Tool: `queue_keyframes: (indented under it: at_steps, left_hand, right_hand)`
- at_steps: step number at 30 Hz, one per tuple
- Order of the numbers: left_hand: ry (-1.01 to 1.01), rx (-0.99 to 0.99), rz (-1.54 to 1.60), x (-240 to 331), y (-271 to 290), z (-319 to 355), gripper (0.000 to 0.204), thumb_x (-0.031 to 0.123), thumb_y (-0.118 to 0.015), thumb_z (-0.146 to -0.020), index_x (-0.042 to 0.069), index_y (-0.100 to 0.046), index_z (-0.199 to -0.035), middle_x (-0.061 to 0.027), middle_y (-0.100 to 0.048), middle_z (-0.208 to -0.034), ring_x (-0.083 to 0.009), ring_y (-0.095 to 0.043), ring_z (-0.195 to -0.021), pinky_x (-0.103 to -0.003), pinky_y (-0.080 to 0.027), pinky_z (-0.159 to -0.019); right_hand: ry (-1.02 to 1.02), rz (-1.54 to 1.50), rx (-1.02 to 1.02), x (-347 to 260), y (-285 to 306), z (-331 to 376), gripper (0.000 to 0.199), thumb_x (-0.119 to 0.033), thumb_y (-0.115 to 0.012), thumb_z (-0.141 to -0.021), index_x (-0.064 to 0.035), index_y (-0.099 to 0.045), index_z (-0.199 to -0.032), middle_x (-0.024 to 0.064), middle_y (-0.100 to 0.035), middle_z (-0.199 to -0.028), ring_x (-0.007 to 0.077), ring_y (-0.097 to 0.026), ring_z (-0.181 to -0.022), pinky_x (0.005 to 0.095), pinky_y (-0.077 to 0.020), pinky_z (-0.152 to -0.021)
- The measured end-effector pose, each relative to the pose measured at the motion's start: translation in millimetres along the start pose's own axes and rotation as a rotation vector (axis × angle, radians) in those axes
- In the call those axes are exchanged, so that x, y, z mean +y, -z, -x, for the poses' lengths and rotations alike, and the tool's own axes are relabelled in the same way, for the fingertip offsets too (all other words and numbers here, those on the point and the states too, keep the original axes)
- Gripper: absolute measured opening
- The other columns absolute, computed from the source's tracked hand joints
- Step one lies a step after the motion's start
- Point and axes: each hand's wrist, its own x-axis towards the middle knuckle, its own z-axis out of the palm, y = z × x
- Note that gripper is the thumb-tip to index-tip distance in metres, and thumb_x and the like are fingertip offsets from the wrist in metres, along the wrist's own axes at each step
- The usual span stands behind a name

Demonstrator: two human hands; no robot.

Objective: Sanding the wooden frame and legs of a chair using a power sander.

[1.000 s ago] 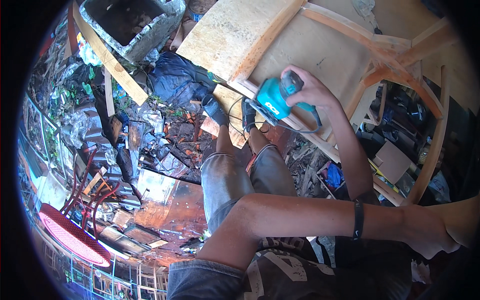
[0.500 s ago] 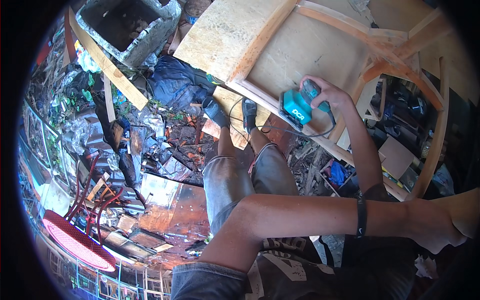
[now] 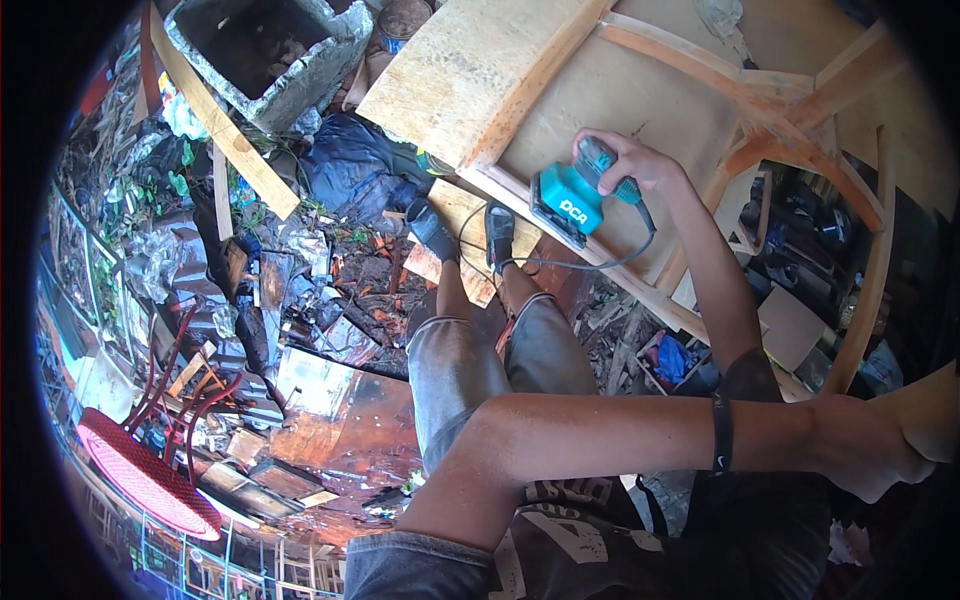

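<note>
My right hand (image 3: 640,165) is closed around the grip of a teal electric sander (image 3: 568,205). The sander's flat base rests against the long edge rail (image 3: 515,187) of a wooden furniture frame, and its dark cord (image 3: 610,264) loops down toward my feet. My left arm crosses in front of my body to the far right. There my left hand (image 3: 865,448) is wrapped around a pale wooden piece (image 3: 932,415), its fingers partly hidden. Curved and crossing wooden braces (image 3: 780,115) join the frame's panels.
A rough stone basin (image 3: 270,75) stands at the far left, beside a leaning plank (image 3: 225,125) and a dark plastic bag (image 3: 350,165). Scrap wood and litter cover the ground. A red stool (image 3: 150,475) lies tipped at lower left. A box with blue plastic (image 3: 672,358) sits below the frame.
My right hand has moved the sander left and slightly up along the frame's edge rail. My left hand stays on the wooden piece.
</note>
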Motion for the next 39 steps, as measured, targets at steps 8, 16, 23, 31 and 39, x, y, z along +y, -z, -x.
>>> queue_keyframes:
  at_steps: [8, 16, 23, 31, 39]
  left_hand:
    - [0.000, -0.006, -0.047, -0.7, -7.6, -0.9, 0.015, 0.031, -0.060, -0.095, 0.021, -0.069, -0.101, 0.0024, -0.069, -0.093, -0.0181, -0.065, -0.106, -0.038, -0.046, -0.102]
    - [-0.045, 0.010, -0.110, 3.3, -6.6, -4.1, 0.015, 0.031, -0.060, -0.095, 0.021, -0.069, -0.101, 0.0026, -0.069, -0.092, -0.0180, -0.064, -0.106, -0.038, -0.045, -0.103]
    - [-0.046, 0.018, -0.168, 3.8, -3.9, -2.4, 0.015, 0.031, -0.060, -0.095, 0.021, -0.069, -0.100, 0.0028, -0.069, -0.092, -0.0179, -0.064, -0.107, -0.038, -0.045, -0.103]
    - [-0.063, 0.042, -0.233, 4.3, -0.2, -1.7, 0.014, 0.030, -0.060, -0.095, 0.021, -0.069, -0.100, 0.0030, -0.069, -0.092, -0.0178, -0.064, -0.107, -0.038, -0.044, -0.104]
    - [-0.082, 0.057, -0.317, 4.9, 1.8, -1.9, 0.014, 0.030, -0.060, -0.095, 0.020, -0.069, -0.099, 0.0032, -0.069, -0.092, -0.0177, -0.064, -0.107, -0.038, -0.044, -0.105]
  right_hand:
    - [0.208, -0.073, -0.003, -22.7, -12.0, -15.5, 0.056, -0.002, -0.072, -0.060, -0.0086, -0.057, -0.113, 0.0033, -0.055, -0.100, 0.0156, -0.056, -0.094, 0.0277, -0.0461, -0.083]
    - [0.058, 0.084, 0.184, -34.9, -38.2, 2.9, 0.050, 0.001, -0.076, -0.059, -0.0092, -0.058, -0.105, 0.0032, -0.056, -0.089, 0.0145, -0.058, -0.083, 0.0299, -0.0502, -0.069]
    - [0.131, 0.136, 0.276, -43.0, -68.5, 9.2, 0.052, -0.003, -0.076, -0.057, -0.0091, -0.058, -0.105, 0.0007, -0.057, -0.089, 0.0135, -0.056, -0.084, 0.0300, -0.0480, -0.076]
    - [0.253, 0.337, 0.528, -43.0, -112.2, 19.5, 0.054, -0.013, -0.083, -0.055, -0.0080, -0.060, -0.104, 0.0117, -0.066, -0.098, 0.0256, -0.065, -0.094, 0.0369, -0.0520, -0.083]
    - [0.174, 0.465, 0.637, -46.5, -137.6, 25.3, 0.057, -0.010, -0.082, -0.055, -0.0101, -0.058, -0.107, 0.0109, -0.064, -0.107, 0.0296, -0.064, -0.104, 0.0387, -0.0505, -0.091]
